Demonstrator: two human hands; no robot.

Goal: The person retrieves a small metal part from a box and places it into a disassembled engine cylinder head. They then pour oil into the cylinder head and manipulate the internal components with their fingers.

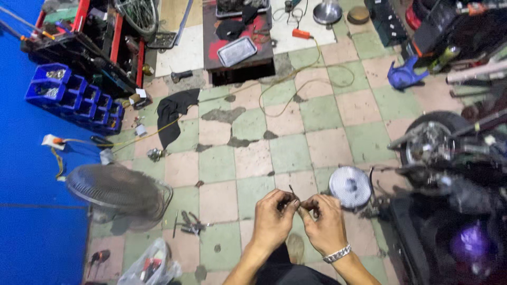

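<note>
Head view caught both hands low at six o'clock, left hand [274,214] and right hand [323,221] pinching one thin dark wire [292,191], its tip poking toward twelve o'clock, nearer the left fingers.

the floor [274,153] under me is a checkerboard of pale green and faded pink tiles, blotched with dark grey patches. to my left the wall [21,158] is bright blue, and so are the stacked bins [74,95]. a black rag [171,113] lies by a thin yellow cable [285,79]. the round headlight [350,186] is silvery white, my bracelet [337,254] silver, the rack [113,37] red.
</note>
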